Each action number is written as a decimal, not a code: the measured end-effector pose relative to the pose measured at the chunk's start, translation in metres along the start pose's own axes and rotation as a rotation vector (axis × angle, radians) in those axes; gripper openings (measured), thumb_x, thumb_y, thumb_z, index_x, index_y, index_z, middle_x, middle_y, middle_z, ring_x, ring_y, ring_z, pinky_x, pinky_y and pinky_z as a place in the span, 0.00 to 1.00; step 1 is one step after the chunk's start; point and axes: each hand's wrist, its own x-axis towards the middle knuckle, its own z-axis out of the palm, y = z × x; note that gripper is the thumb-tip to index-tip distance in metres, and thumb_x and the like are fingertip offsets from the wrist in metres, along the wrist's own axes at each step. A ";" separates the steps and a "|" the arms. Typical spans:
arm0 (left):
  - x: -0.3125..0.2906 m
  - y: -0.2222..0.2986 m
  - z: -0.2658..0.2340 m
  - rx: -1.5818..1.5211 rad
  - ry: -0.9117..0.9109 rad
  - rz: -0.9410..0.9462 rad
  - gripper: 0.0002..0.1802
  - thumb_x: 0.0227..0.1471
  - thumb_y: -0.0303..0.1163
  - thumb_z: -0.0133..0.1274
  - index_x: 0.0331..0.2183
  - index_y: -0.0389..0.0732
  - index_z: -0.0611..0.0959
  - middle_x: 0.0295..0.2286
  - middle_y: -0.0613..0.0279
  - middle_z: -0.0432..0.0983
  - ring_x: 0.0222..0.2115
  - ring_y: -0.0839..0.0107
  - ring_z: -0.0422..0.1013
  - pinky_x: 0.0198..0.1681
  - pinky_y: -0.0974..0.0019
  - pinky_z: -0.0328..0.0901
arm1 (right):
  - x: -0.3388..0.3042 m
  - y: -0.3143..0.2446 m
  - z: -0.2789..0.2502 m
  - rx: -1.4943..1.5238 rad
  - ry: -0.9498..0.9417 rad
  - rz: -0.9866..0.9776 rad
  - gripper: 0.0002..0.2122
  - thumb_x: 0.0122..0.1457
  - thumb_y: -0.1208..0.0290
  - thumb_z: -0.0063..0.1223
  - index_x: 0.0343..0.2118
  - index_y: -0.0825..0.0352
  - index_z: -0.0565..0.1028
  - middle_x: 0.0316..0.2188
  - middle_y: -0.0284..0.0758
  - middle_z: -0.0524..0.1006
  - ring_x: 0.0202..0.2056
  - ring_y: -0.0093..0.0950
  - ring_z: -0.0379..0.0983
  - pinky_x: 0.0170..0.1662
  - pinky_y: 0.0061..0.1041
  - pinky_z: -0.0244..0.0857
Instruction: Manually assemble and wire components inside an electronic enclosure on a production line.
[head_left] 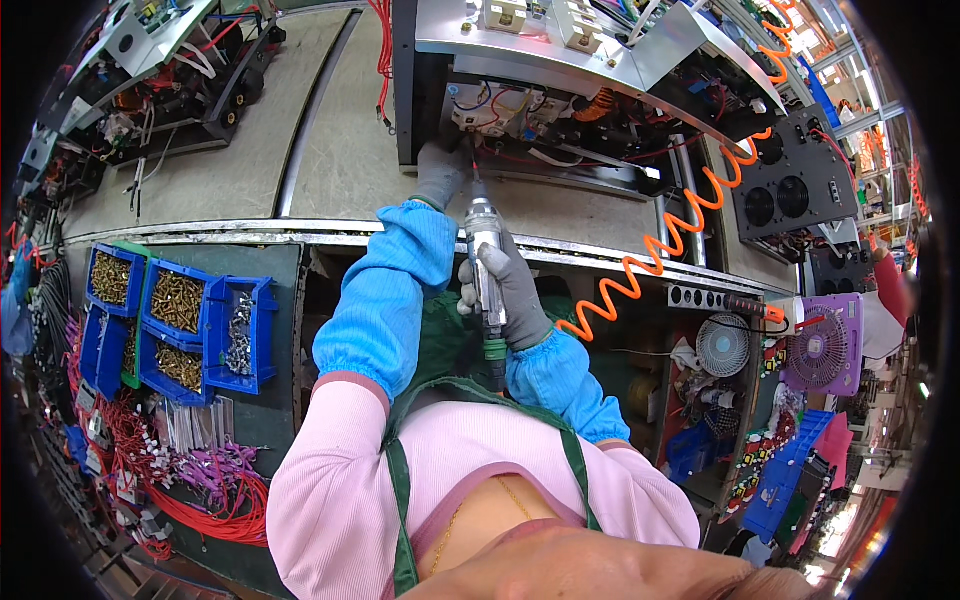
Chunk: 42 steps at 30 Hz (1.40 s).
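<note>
My right hand (513,290), in a grey glove, is closed around the silver body of an air screwdriver (485,235). The tool points away from me, its thin bit reaching into the open front of a metal machine chassis (460,42). Beside the bit tip is my left hand (440,175), gloved too, at the chassis's lower left edge; its fingers are mostly hidden in shadow, so their grip does not show. Inside the chassis are a white circuit board (490,108), loose wires and a copper coil (597,105).
An orange coiled air hose (665,245) hangs at right. Blue bins (240,375) of screws and red cable bundles (215,515) lie on the left bench. Another open chassis (150,110) stands far left; a black fan panel (795,185) and purple fan (825,345) are right.
</note>
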 end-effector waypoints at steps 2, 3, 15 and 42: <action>-0.004 0.007 -0.006 0.013 0.004 0.017 0.19 0.48 0.47 0.51 0.38 0.46 0.79 0.31 0.46 0.75 0.35 0.47 0.70 0.35 0.54 0.66 | 0.000 -0.001 0.002 0.000 -0.010 -0.004 0.23 0.57 0.62 0.46 0.55 0.53 0.55 0.25 0.37 0.72 0.17 0.25 0.71 0.19 0.28 0.71; -0.005 0.007 -0.007 0.015 0.015 0.030 0.18 0.48 0.47 0.50 0.38 0.46 0.78 0.31 0.45 0.75 0.35 0.47 0.70 0.35 0.54 0.66 | -0.001 -0.002 0.004 -0.014 0.002 -0.004 0.26 0.57 0.63 0.46 0.58 0.53 0.51 0.25 0.38 0.70 0.17 0.25 0.70 0.19 0.28 0.71; -0.034 0.006 0.007 -0.491 0.156 -0.009 0.17 0.46 0.35 0.58 0.37 0.36 0.78 0.32 0.57 0.77 0.32 0.67 0.73 0.35 0.68 0.66 | -0.047 -0.007 -0.029 -0.082 -0.069 0.009 0.38 0.47 0.48 0.54 0.59 0.55 0.51 0.26 0.38 0.70 0.16 0.25 0.69 0.20 0.27 0.71; -0.082 0.003 -0.013 0.520 -0.157 0.139 0.14 0.47 0.43 0.52 0.37 0.52 0.81 0.38 0.49 0.72 0.38 0.51 0.70 0.40 0.55 0.66 | -0.056 -0.010 -0.087 0.148 -0.151 0.013 0.37 0.50 0.55 0.53 0.60 0.59 0.49 0.27 0.39 0.72 0.19 0.27 0.72 0.27 0.31 0.74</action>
